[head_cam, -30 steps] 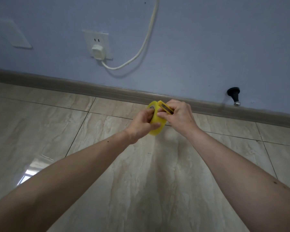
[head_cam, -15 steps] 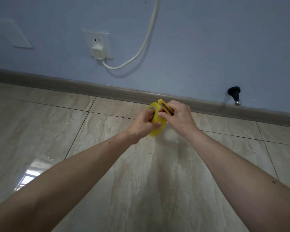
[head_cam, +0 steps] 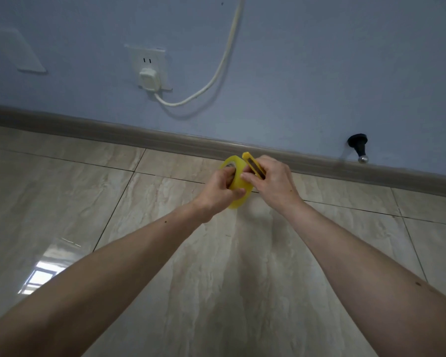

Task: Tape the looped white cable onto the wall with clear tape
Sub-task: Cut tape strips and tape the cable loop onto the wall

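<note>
A white cable (head_cam: 216, 73) hangs loose down the blue wall (head_cam: 319, 73) and curves left into a white plug (head_cam: 147, 79) in a wall socket (head_cam: 150, 63). My left hand (head_cam: 218, 193) grips a yellowish roll of clear tape (head_cam: 238, 182) out in front of me, above the floor, with fingers through its core. My right hand (head_cam: 274, 181) holds a yellow utility knife (head_cam: 252, 164) against the palm, and its fingertips touch the roll's outer face. No loose tape end is visible.
A grey skirting board (head_cam: 139, 135) runs along the foot of the wall. A black door stop (head_cam: 358, 146) juts out at the right. A blank white cover plate (head_cam: 16, 51) sits at the far left. The floor is glossy beige tile (head_cam: 216, 279).
Both hands stay together on the roll. The roll has turned slightly in my left hand, and my right fingertips have shifted along its outer face.
</note>
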